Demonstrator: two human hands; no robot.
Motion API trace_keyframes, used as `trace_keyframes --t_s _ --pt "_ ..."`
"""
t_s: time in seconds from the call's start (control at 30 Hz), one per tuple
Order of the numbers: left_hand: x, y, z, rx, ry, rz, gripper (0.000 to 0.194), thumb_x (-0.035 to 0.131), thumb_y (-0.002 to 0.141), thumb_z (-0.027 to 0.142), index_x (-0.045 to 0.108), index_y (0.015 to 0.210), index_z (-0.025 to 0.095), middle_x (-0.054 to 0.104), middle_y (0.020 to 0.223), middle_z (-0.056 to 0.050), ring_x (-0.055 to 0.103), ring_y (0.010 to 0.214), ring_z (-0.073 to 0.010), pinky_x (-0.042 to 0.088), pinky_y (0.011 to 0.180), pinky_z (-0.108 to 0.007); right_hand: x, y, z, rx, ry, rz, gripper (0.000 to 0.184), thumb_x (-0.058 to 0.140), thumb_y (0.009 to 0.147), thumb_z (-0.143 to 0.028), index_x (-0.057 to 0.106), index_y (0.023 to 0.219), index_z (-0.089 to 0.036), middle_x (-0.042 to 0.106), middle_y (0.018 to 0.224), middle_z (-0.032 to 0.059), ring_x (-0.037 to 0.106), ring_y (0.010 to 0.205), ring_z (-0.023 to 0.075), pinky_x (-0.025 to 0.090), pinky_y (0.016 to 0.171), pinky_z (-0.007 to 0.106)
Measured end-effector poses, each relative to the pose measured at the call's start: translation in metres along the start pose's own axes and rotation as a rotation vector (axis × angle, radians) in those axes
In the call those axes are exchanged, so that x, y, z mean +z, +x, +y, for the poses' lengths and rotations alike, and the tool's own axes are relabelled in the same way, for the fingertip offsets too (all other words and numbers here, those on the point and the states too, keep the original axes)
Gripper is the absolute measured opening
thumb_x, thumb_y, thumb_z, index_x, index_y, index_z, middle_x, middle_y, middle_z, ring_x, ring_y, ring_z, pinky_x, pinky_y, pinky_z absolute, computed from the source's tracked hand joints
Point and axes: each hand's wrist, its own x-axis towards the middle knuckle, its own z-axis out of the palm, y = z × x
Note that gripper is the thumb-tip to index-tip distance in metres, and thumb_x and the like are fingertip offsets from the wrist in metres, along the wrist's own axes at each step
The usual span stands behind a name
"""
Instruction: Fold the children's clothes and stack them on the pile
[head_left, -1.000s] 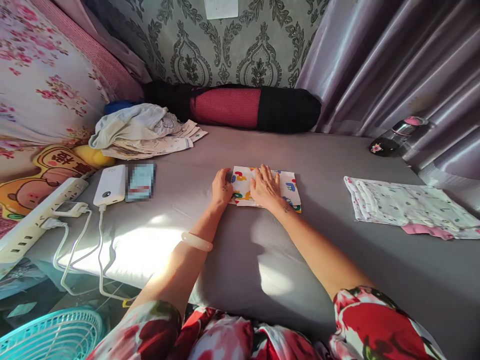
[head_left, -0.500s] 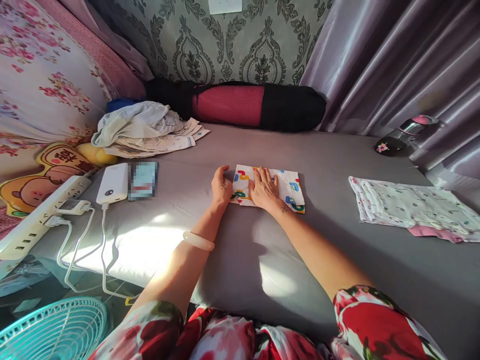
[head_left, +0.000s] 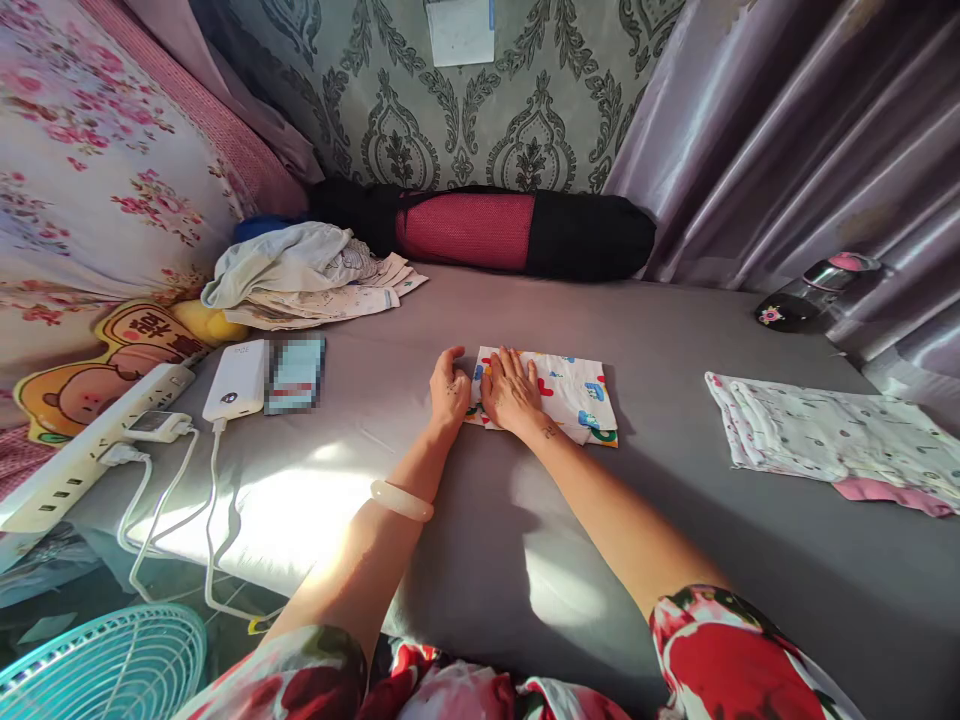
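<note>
A small folded cloth [head_left: 566, 390], white with colourful printed figures, lies flat on the grey sheet in front of me. My right hand [head_left: 514, 392] rests palm down on its left half, fingers stretched out. At the cloth's left edge is my left hand [head_left: 450, 392], turned on its side with curled fingers closed at that edge. The fingertips on the cloth side are partly hidden. A pale bangle [head_left: 402, 501] circles my left forearm.
Left are a power strip [head_left: 82, 468], a white power bank [head_left: 237, 381] with cables, and a blurred flat item [head_left: 295, 374]. Behind lie piled clothes [head_left: 292, 275] and a black-and-red roll [head_left: 465, 230]. Folded fabric [head_left: 825, 428] and a bottle [head_left: 806, 295] are right.
My right hand has slid left across the cloth, closer to my left hand. My left hand stays at the left edge. The whole view has shifted slightly down.
</note>
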Motion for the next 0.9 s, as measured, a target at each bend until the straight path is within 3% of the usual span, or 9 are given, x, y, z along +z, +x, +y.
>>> trace_keyframes --t_s 0.2,0.43,0.63,0.7,0.83,0.9 --pt "-0.003 -0.001 0.008 -0.026 -0.018 0.0 0.037 0.039 0.081 0.014 0.062 0.109 0.018 0.068 0.118 -0.009 0.062 0.114 -0.0215 0.045 0.105 -0.039 -0.01 0.007 -0.008 -0.032 -0.011 -0.059 0.057 0.025 0.101 -0.031 0.037 0.149 -0.003 0.028 0.16 0.0183 0.019 0.149 0.0303 0.008 0.119 0.055" --pt "-0.004 -0.002 0.015 -0.06 -0.042 -0.014 0.039 0.036 0.085 0.018 0.061 0.114 0.016 0.067 0.123 -0.01 0.059 0.119 -0.0209 0.043 0.108 -0.039 -0.005 0.012 -0.016 -0.066 0.02 -0.122 0.057 0.022 0.101 -0.032 0.034 0.152 -0.009 0.026 0.162 0.0118 0.018 0.15 0.0242 0.009 0.121 0.048" --pt "-0.005 -0.003 0.017 -0.046 -0.009 -0.077 0.042 0.036 0.085 0.018 0.061 0.118 0.016 0.065 0.128 -0.011 0.057 0.123 -0.0217 0.042 0.11 -0.039 -0.004 0.012 -0.015 -0.072 0.054 -0.116 0.055 0.025 0.101 -0.031 0.036 0.151 -0.009 0.028 0.161 0.0119 0.018 0.15 0.0254 0.008 0.121 0.05" --pt "-0.005 -0.004 0.018 -0.008 0.029 -0.111 0.043 0.035 0.086 0.018 0.06 0.122 0.015 0.063 0.131 -0.012 0.056 0.124 -0.0217 0.041 0.11 -0.039 -0.008 0.015 -0.013 -0.061 0.119 -0.104 0.054 0.023 0.101 -0.029 0.037 0.15 -0.01 0.03 0.161 0.0111 0.02 0.15 0.0232 0.01 0.122 0.047" --pt "-0.002 -0.007 0.019 0.146 0.179 -0.187 0.045 0.035 0.088 0.018 0.057 0.127 0.014 0.062 0.133 -0.013 0.056 0.126 -0.0222 0.04 0.111 -0.041 -0.024 0.018 0.004 0.025 0.28 -0.041 0.056 0.017 0.099 -0.019 0.035 0.15 -0.007 0.033 0.159 0.011 0.028 0.146 0.0113 0.024 0.118 0.028" --pt "0.002 -0.01 0.021 0.238 0.281 -0.232 0.044 0.036 0.09 0.019 0.056 0.129 0.016 0.062 0.134 -0.012 0.051 0.132 -0.0227 0.035 0.114 -0.044 -0.032 0.012 0.019 0.036 0.261 -0.009 0.056 0.018 0.098 -0.019 0.037 0.15 -0.008 0.033 0.159 0.0108 0.027 0.147 0.0124 0.024 0.119 0.03"
